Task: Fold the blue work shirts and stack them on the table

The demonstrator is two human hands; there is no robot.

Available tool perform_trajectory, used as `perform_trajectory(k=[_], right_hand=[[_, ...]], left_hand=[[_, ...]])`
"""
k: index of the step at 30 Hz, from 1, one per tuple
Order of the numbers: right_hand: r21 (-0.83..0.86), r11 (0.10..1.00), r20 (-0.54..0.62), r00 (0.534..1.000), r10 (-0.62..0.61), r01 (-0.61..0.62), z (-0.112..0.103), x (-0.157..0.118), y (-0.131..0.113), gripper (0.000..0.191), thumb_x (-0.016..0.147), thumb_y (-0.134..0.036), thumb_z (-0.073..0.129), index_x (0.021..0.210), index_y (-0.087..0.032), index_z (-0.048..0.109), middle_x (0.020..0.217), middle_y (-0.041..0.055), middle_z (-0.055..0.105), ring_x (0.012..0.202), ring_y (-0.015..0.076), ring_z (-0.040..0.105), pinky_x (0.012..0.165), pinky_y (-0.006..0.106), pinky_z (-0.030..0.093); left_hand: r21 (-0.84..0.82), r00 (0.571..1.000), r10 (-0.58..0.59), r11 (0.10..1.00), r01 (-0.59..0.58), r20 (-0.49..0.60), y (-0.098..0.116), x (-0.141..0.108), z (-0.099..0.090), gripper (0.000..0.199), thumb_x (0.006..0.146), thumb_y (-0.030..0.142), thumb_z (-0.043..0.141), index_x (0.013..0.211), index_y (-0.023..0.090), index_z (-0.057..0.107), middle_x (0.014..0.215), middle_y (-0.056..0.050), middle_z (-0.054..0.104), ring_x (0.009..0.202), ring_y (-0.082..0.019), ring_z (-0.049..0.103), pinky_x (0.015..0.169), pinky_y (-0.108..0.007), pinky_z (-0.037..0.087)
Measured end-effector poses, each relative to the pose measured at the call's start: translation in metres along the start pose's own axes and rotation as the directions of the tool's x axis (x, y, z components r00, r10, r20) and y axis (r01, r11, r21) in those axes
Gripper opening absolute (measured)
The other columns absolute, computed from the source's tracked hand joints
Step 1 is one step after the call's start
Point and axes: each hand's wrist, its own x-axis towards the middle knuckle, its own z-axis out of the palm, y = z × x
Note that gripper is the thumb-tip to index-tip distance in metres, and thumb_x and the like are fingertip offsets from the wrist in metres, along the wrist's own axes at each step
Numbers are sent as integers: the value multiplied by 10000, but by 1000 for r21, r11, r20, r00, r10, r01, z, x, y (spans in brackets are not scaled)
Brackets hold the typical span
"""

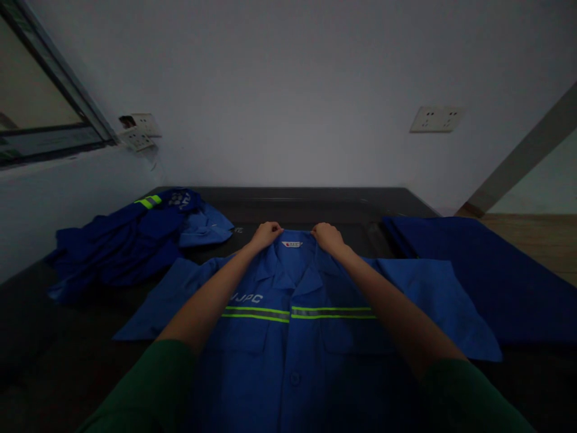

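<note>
A blue work shirt (306, 349) lies spread out face up before me, short sleeves out to both sides, with yellow-and-grey reflective strips across the chest. White letters show above its left strip, partly behind my forearm. My left hand (267, 233) pinches the left end of the collar, and my right hand (328, 236) pinches the right end. Between them the collar is stretched, and a white label (292, 244) shows inside the neck. The lower front is dim, with one button visible.
Crumpled dark blue clothing (130, 240) with a reflective strip lies at the left on the dark table (288, 193). Flat dark blue fabric (478, 276) lies at the right. A wall with sockets (435, 119) stands behind; a window frame (54, 135) is at the upper left.
</note>
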Motion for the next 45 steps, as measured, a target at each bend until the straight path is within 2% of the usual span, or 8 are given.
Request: perform_trajectory(k=[7, 11, 19, 25, 31, 37, 41, 45], right_hand=[[-66, 997, 3, 999, -35, 35, -5, -4, -12, 221, 907, -187, 540, 1106, -177, 636, 1078, 142, 668, 1013, 247, 635, 852, 344, 476], [-46, 979, -101, 974, -203, 199, -12, -24, -9, 301, 920, -205, 535, 1216, -179, 583, 1198, 130, 608, 1154, 238, 538, 941, 341, 431], [167, 727, 145, 712, -687, 666, 4, -98, -12, 220, 845, -395, 660, 950, -202, 683, 1005, 71, 620, 1009, 230, 524, 873, 372, 421], [134, 741, 86, 737, -670, 658, 7, -107, -22, 192, 844, -351, 666, 910, -171, 664, 1014, 88, 577, 995, 233, 488, 872, 373, 420], [4, 747, -27, 747, -665, 665, 22, -121, -30, 219, 838, -321, 674, 975, -151, 655, 1088, 120, 582, 1093, 256, 480, 999, 444, 371], [79, 923, -280, 897, -342, 377, 2, -106, 23, 181, 929, -245, 523, 1068, -179, 619, 1110, 88, 608, 1075, 207, 524, 946, 332, 422], [-93, 995, -163, 985, -63, 48, -11, -89, 82, 173, 901, -308, 563, 971, -173, 646, 1048, 113, 625, 1029, 248, 562, 866, 348, 446], [-195, 981, -23, 999, -24, 19, -9, -85, 108, 223, 906, -389, 556, 956, -179, 609, 1047, 103, 629, 978, 231, 604, 768, 303, 450]], left_hand=[[93, 998, -49, 994, 51, -25, 8, -9, 6, 191, 878, 315, 557, 866, 174, 685, 867, -82, 682, 841, -229, 634, 785, -329, 476], [158, 979, 171, 976, -153, -112, 20, -30, -10, 205, 916, 269, 496, 1047, 191, 634, 1107, -88, 620, 1078, -230, 553, 959, -372, 419], [69, 759, 592, 774, -629, 270, 23, -111, -25, 227, 916, 374, 545, 1084, 248, 631, 1193, -48, 589, 1166, -211, 504, 1047, -407, 352], [109, 794, 559, 797, -594, 238, 30, -127, -4, 173, 863, 360, 625, 958, 216, 638, 1164, -52, 591, 1176, -221, 495, 1151, -498, 163], [112, 857, 501, 851, -513, 119, 33, -129, 7, 126, 881, 303, 585, 967, 218, 620, 1130, -52, 600, 1138, -213, 512, 1110, -464, 274], [186, 958, 266, 952, -244, -104, -16, -120, -37, 276, 903, 250, 486, 1163, 202, 569, 1188, -87, 589, 1167, -234, 510, 1036, -408, 384], [375, 998, 15, 927, 10, -64, -68, -117, -73, 278, 888, 327, 484, 1087, 169, 598, 1123, -108, 614, 1095, -259, 561, 956, -377, 437], [444, 991, -116, 893, 74, 69, -88, -119, -91, 363, 875, 520, 473, 1004, 211, 613, 1043, -79, 657, 950, -242, 624, 761, -297, 476]])
